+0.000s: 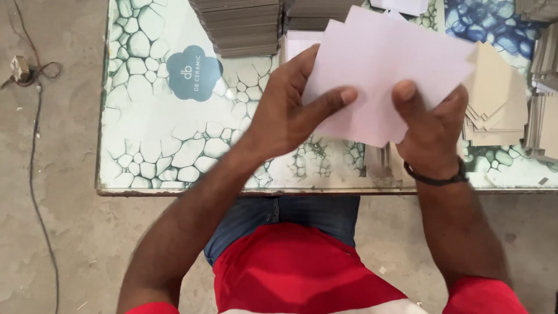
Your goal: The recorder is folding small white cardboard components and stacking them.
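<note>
Both hands hold a fanned stack of white paper sheets (386, 64) above a table. My left hand (290, 110) grips the stack's left edge, its thumb pressed across the top sheet. My right hand (430, 125) grips the lower right part with its thumb on top; a dark band circles that wrist. The sheets are slightly offset from one another, and their corners show at the top left. Under the stack, more white sheets (299, 42) lie on the table.
The table (157, 128) has a glossy top with a white-green pebble pattern and a blue patch at the far right. Stacks of grey boards (238, 26) stand at the back. A fanned pile of beige cards (497, 107) lies right. A cable (35, 157) runs over the concrete floor at left.
</note>
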